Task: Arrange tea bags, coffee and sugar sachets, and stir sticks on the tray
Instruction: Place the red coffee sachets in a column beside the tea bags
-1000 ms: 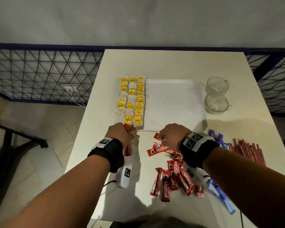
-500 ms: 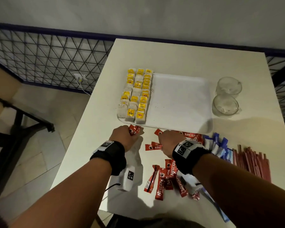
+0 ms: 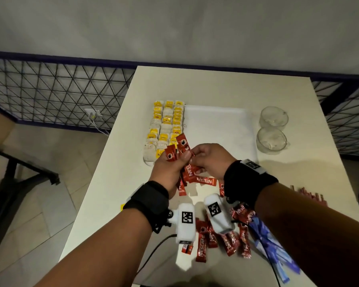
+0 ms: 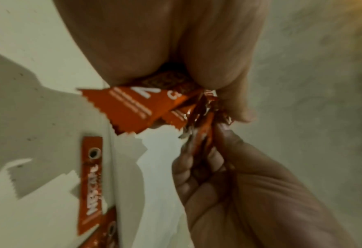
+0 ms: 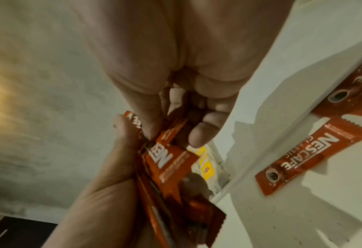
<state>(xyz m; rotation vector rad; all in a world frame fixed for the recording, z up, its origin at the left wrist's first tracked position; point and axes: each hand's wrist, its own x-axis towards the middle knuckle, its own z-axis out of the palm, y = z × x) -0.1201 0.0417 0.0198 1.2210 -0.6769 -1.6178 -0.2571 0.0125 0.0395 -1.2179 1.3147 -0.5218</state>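
both hands gripping red coffee sachets.

Both forearms reach forward, wrists banded in black. The left hand has its fingers curled round a bunch of coffee sachets; the right hand pinches the bunch's edge, fingertips meeting the left thumb.

Dim, wrist views blurred, perhaps motion

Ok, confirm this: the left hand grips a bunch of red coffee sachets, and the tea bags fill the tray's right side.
Wrong side. The head view shows the tea bags filling the left side of the tray; its right side is bare. The left hand does grip the red coffee sachets.
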